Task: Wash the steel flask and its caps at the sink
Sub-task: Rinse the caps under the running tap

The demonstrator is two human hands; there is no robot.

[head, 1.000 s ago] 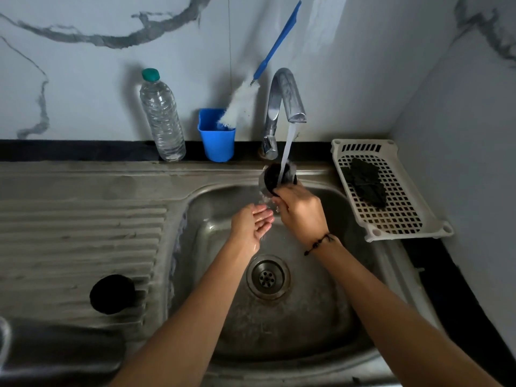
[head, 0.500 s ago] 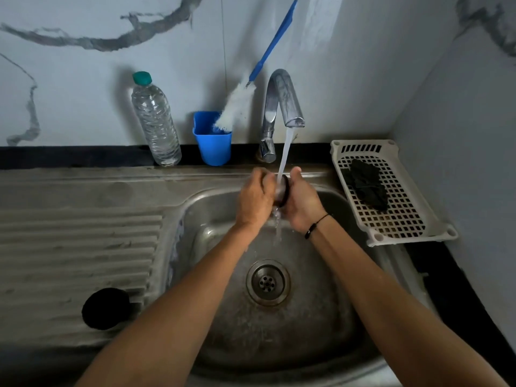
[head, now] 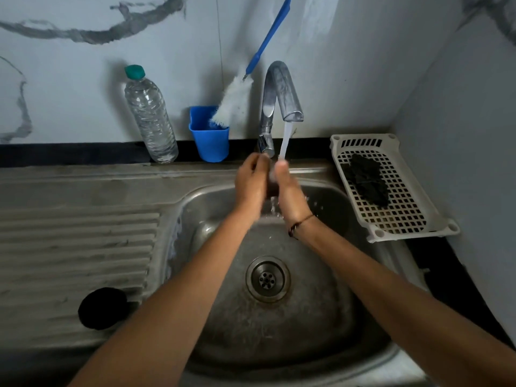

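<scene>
Over the stainless steel sink basin [head: 321, 303], the left hand [head: 252, 182] and right hand [head: 289, 192] press together under the tap's stream, their grip closed around a small dark flask cap [head: 272, 188], mostly hidden. Another round black cap [head: 102, 308] lies on the ribbed drainboard.

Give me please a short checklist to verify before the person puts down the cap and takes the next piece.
1. Water running from the tap: ok.
2. Cap under the stream, between left hand and right hand: ok.
3. Cap rinsed clean: cannot tell, hands hide it.
4. Other black cap waiting on the drainboard: ok.
5. Bottle brush standing in the blue cup: ok.
6. Steel flask in view: not ok.
</scene>
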